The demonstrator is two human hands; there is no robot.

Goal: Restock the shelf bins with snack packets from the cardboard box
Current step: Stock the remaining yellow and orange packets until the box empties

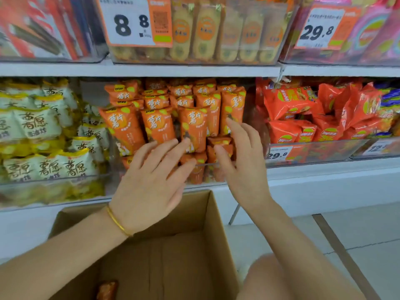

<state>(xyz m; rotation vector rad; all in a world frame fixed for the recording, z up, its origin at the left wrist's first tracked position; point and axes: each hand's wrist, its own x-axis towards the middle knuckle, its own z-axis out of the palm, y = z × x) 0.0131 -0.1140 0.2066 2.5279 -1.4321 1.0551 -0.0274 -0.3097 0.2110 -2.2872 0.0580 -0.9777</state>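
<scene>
Head view, left hand (pixel 151 182), right hand (pixel 244 165) on packets (pixel 192 124), one box (pixel 216 234)

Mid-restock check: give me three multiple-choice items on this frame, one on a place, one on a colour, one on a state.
1. Where are the left hand and the right hand?
A. Resting on the floor
B. On the stacked orange packets
C. On the 8.8 price tag

2. What colour are the snacks just left of the orange ones?
A. Blue
B. Green
C. White and yellow

3. How is the cardboard box?
A. Taped shut
B. Full to the brim
C. Open, with one packet showing on its floor

Answers:
1 B: the fingers of both hands lie against the orange packets.
2 C: the wrappers are white with yellow tops.
3 C: the top is open, and the floor is bare cardboard apart from a single packet at the near edge.
</scene>
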